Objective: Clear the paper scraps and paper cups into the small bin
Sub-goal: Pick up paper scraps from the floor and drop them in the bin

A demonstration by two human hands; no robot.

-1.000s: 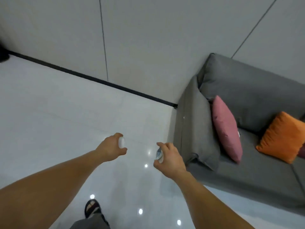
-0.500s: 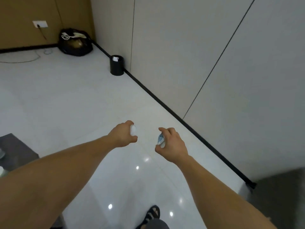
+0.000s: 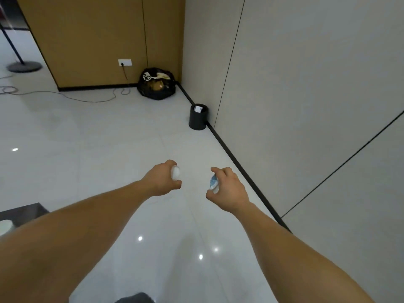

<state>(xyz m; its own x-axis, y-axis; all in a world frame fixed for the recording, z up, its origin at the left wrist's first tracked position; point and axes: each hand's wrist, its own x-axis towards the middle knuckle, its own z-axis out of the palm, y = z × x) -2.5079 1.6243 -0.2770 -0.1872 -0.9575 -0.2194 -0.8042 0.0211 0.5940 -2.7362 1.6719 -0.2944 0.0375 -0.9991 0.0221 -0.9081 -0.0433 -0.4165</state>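
From the head view, the look has swung further left than half a second ago. The bin, then small and far off at the upper left, now sits nearer the middle of the view and looks larger. The bag and the socket have moved in towards the centre with it. Both arms reach out ahead as before, and each hand keeps what it carried.

The left hand is curled round a white piece; I cannot tell whether it is a cup or a scrap. The right hand pinches a crumpled blue-and-white piece between thumb and fingers. Both pieces are held in the air over the floor, well short of the bin.

The bin is black and round and stands upright on the floor against the wall. A white scrap shows inside it at the rim.

The black bag sits in the corner beyond the bin, bulging, with something pale on top and something brownish inside. A cable runs from the socket across the floor. At the lower left, a dark table corner shows, with a white object on it, partly cut off.
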